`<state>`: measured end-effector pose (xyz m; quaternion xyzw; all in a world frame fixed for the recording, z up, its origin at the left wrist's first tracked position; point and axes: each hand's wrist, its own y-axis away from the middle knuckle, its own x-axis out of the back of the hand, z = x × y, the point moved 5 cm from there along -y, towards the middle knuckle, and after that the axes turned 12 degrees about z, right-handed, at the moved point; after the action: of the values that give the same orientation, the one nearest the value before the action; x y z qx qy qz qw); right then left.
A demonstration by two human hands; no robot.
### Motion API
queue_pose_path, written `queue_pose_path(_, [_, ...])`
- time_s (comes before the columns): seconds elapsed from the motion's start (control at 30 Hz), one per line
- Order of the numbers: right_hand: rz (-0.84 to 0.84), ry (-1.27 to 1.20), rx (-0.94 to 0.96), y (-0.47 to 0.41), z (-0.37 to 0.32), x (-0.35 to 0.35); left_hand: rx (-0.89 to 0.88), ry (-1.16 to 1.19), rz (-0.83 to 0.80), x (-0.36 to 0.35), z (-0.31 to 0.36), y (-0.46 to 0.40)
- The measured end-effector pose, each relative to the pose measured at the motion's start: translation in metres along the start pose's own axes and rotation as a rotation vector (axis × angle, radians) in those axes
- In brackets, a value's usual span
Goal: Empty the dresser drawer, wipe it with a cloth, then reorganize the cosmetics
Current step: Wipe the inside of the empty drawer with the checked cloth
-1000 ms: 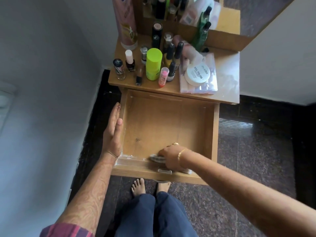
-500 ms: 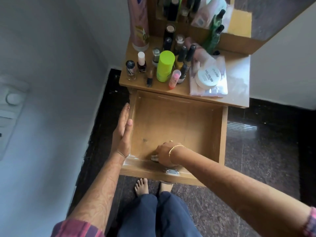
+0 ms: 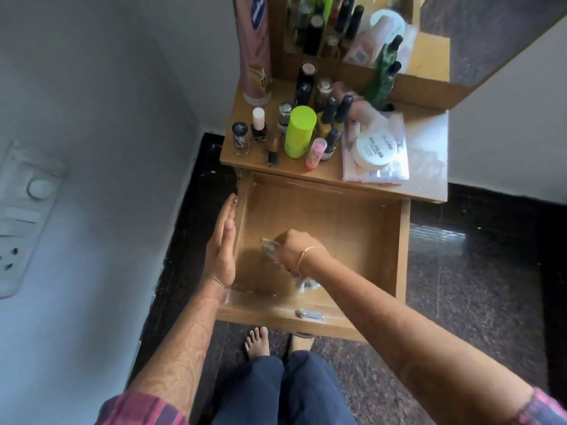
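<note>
The wooden drawer [image 3: 395, 250] is pulled out and holds nothing but my right hand [image 3: 293, 251]. That hand is closed on a pale, blurred cloth [image 3: 270, 248] pressed against the drawer floor, left of centre. My left hand [image 3: 221, 245] lies flat with straight fingers against the outside of the drawer's left wall, holding nothing. The cosmetics stand on the dresser top [image 3: 429, 167]: a lime-green bottle [image 3: 299, 131], several nail polish bottles [image 3: 258, 125], a tall pink bottle [image 3: 254, 50] and a white nail polish jar [image 3: 375, 148] on a clear pouch.
A mirror [image 3: 460, 32] rises behind the dresser top. A grey wall with a switch panel [image 3: 21, 216] is close on the left. Dark stone floor lies to the right. My bare feet [image 3: 257, 340] stand under the drawer front.
My right hand has moved the cloth from the drawer's front edge toward the left and further in. The left hand has stayed on the drawer's side. The view has shifted slightly.
</note>
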<state>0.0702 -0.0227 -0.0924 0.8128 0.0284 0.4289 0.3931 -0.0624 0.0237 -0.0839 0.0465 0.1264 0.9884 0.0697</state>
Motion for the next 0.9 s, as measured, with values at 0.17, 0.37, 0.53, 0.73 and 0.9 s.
queue_pose_path(0.17, [0.364, 0.147, 0.323, 0.009, -0.013, -0.002, -0.033, -0.089, 0.010, -0.001, -0.006, 0.000])
queue_pose_path(0.37, [0.431, 0.488, 0.504, -0.025, 0.005, 0.004, -0.250, -0.572, 0.019, -0.004, -0.005, 0.011])
queue_pose_path(0.53, [0.619, 0.372, 0.046, -0.013, 0.090, 0.027, -0.171, -0.579, 0.012, -0.005, -0.003, 0.013])
queue_pose_path(0.73, [0.626, -0.045, -0.198, -0.001, 0.064, 0.024, -0.163, -0.525, 0.007, -0.006, 0.001, 0.013])
queue_pose_path(0.9, [0.656, 0.011, 0.225, -0.026, -0.039, 0.019, -0.176, -0.511, 0.017, -0.004, -0.004, 0.010])
